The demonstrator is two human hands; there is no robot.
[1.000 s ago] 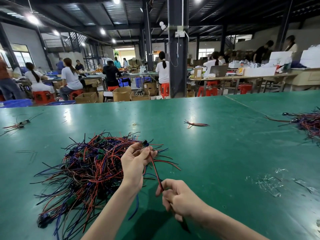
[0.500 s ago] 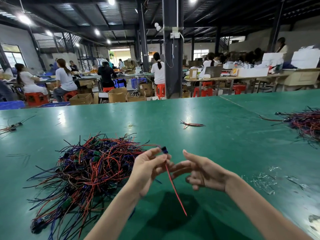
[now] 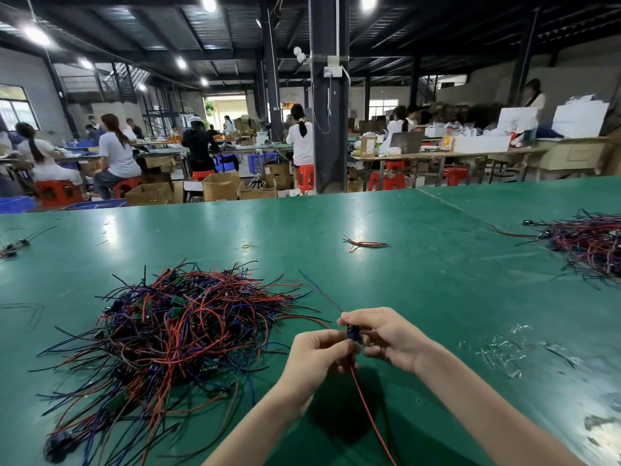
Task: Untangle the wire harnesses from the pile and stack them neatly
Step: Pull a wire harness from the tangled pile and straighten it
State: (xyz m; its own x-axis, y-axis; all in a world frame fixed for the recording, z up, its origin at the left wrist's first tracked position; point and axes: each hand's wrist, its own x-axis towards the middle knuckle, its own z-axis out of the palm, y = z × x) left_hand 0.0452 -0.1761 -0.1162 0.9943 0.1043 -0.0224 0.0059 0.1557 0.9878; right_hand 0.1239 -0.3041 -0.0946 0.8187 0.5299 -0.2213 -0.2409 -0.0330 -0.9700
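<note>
A tangled pile of red, blue and black wire harnesses (image 3: 174,334) lies on the green table (image 3: 420,290), left of my hands. Between my hands is a single harness (image 3: 353,332) with a small dark blue connector. My left hand (image 3: 316,359) pinches it from the left and my right hand (image 3: 386,338) pinches it from the right. A red wire hangs down from the connector toward me, and a thin blue wire runs up and away to the left. A second heap of harnesses (image 3: 588,243) lies at the far right edge.
One small loose harness (image 3: 364,244) lies mid-table and another (image 3: 13,247) at the far left. Bits of clear plastic scrap (image 3: 504,351) lie right of my hands. Beyond the table's far edge, people sit at benches among cardboard boxes and red stools.
The harness came free of the pile and moved right, in front of me. My right hand let go of the red wire, opened, then closed on the connector beside my left hand.
</note>
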